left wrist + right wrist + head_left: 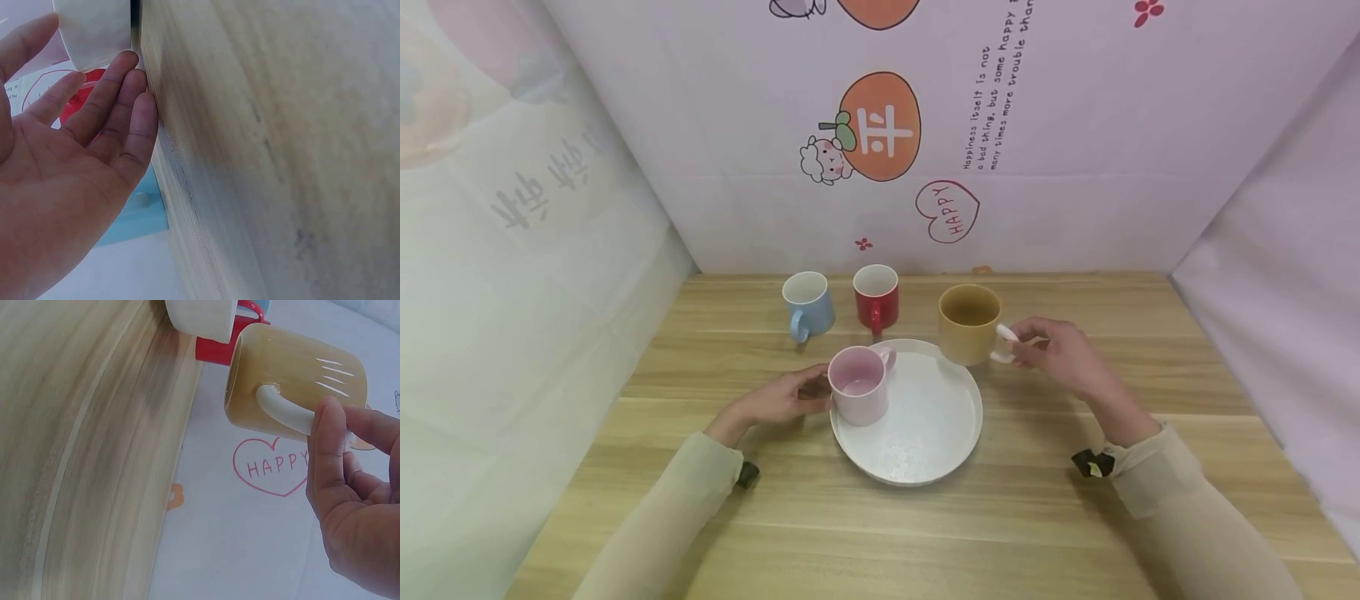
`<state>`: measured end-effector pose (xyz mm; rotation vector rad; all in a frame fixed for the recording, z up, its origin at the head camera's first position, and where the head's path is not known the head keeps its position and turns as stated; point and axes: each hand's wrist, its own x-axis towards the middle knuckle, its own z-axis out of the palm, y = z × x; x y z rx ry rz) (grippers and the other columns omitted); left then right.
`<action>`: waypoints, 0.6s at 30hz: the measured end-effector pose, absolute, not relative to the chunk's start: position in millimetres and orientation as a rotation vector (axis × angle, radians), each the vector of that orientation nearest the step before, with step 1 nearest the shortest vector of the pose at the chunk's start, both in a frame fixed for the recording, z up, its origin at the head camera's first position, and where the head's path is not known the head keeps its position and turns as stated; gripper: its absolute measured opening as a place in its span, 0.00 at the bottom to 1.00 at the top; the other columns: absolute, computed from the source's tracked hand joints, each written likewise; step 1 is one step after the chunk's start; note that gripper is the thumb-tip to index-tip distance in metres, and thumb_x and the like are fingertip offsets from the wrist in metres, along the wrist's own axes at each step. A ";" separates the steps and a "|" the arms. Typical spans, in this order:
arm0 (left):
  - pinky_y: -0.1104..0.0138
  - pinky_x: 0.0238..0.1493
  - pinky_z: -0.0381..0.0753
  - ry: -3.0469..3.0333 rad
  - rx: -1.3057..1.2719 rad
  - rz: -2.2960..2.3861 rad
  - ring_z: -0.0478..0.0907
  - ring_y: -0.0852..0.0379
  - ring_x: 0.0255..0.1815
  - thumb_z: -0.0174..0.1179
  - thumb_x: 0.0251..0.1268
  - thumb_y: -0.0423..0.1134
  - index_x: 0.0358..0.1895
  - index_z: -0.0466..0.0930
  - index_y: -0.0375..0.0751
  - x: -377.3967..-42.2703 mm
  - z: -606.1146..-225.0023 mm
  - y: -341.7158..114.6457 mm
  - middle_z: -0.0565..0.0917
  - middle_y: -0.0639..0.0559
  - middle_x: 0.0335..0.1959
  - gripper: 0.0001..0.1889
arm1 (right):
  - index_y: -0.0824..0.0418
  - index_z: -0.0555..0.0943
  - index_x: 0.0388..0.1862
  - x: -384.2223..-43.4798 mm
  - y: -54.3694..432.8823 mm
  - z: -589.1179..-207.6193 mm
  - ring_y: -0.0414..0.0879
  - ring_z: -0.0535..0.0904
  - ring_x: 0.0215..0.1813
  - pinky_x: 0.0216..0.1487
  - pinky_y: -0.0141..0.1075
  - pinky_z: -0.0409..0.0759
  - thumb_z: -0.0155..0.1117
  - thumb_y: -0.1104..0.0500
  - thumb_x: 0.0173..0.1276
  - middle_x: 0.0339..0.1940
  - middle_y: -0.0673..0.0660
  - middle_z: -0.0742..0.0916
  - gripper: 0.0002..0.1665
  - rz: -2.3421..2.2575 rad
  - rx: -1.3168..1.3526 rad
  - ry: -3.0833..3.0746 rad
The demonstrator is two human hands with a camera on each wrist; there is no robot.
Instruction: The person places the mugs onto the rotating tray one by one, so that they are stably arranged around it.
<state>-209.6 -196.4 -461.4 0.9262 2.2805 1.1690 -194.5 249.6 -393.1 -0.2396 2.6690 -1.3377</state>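
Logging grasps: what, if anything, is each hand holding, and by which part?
The right hand pinches the mustard-yellow mug by its white handle. The left hand grips nothing; whether it touches the pink mug cannot be told.

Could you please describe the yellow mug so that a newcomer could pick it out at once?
On the wooden table, find the round white tray. By its far right edge in the head view, the right hand pinches the yellow mug by its white handle. Its body contrasts with that handle, whereas the pink mug, blue mug and red mug have matching handles.
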 end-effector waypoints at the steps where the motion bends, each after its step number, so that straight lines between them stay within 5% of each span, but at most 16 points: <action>1: 0.49 0.69 0.75 2.279 0.926 1.169 0.77 0.40 0.66 0.60 0.72 0.37 0.73 0.63 0.39 -209.5 -461.5 -196.4 0.78 0.38 0.64 0.29 | 0.69 0.78 0.55 -193.8 248.8 -393.0 0.57 0.87 0.44 0.39 0.33 0.87 0.60 0.61 0.74 0.51 0.69 0.83 0.15 -1.338 -0.240 2.668; 10: 0.49 0.69 0.75 2.285 0.923 1.166 0.76 0.40 0.66 0.60 0.72 0.36 0.73 0.63 0.39 -209.4 -462.3 -196.0 0.78 0.38 0.65 0.29 | 0.69 0.79 0.53 -187.9 241.3 -393.3 0.46 0.88 0.39 0.40 0.38 0.89 0.62 0.62 0.73 0.49 0.69 0.85 0.14 -1.363 -0.336 2.657; 18: 0.50 0.69 0.75 2.292 0.917 1.163 0.76 0.41 0.66 0.61 0.71 0.36 0.73 0.63 0.40 -209.4 -462.8 -196.2 0.78 0.38 0.65 0.30 | 0.66 0.80 0.51 -185.3 232.8 -395.4 0.55 0.88 0.40 0.39 0.40 0.89 0.62 0.61 0.72 0.48 0.67 0.85 0.13 -1.393 -0.350 2.621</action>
